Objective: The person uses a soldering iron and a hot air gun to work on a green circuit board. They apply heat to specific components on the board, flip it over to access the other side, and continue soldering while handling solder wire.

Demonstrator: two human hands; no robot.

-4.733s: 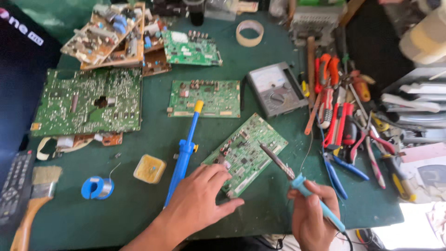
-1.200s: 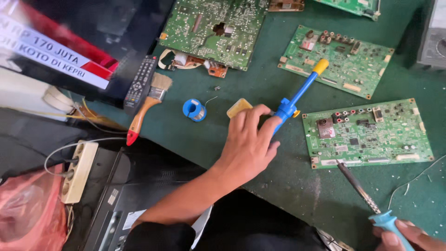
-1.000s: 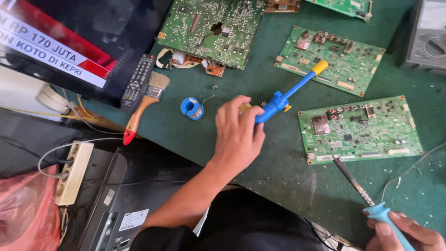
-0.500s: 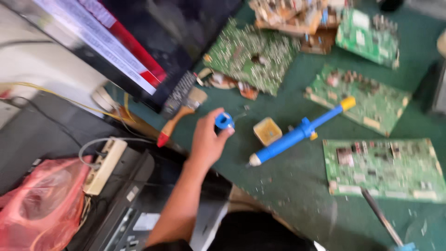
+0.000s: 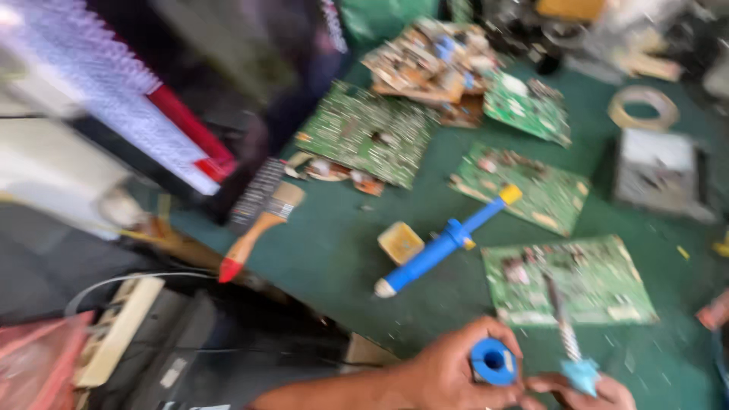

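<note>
My left hand point(image 5: 456, 372) holds a small blue spool of solder wire point(image 5: 493, 361) low in the head view, lifted off the green mat. Just to its right my right hand point(image 5: 600, 391) grips a soldering iron with a light blue handle point(image 5: 581, 372); its metal tip points up over a green circuit board point(image 5: 569, 281). A blue desoldering pump with a yellow cap point(image 5: 444, 243) lies free on the mat beside a small yellow tin point(image 5: 400, 241). The picture is motion-blurred.
More circuit boards point(image 5: 368, 133) and a heap of board scrap point(image 5: 433, 61) lie farther back. A wood-handled brush point(image 5: 258, 231), a remote control point(image 5: 258, 190), a grey meter point(image 5: 661, 178) and a tape roll point(image 5: 644, 110) lie around. A power strip point(image 5: 118, 326) sits below the mat's edge.
My left hand let the blue pump drop on the mat, reached left for the blue solder spool and brought it back beside the soldering iron. The camera has swung about.
</note>
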